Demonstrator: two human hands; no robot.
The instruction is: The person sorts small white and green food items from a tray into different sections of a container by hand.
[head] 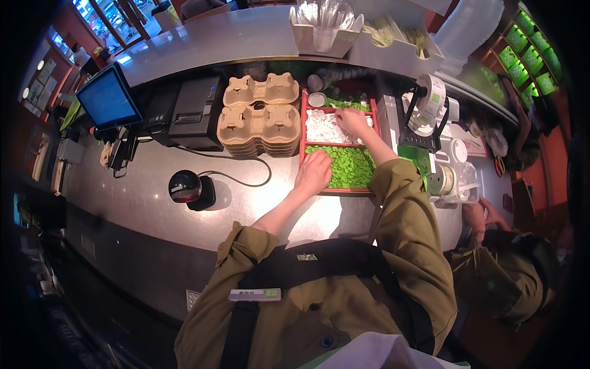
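Note:
A red divided tray lies on the steel counter in front of me. Many small green pieces fill its near compartment, and small white pieces fill the middle one. My left hand is at the left edge of the green pieces, fingers bent down; whether it grips any is hidden. Over the white pieces, my right hand reaches in with its fingertips low, and I cannot tell if they pinch a piece. In the far compartment are more green pieces and a round, pale lid-like disc.
Stacked cardboard cup carriers stand left of the tray, beside a black printer. A black scanner and its cable lie nearer. To the right are a label roll on a holder, plastic containers and a co-worker's hands.

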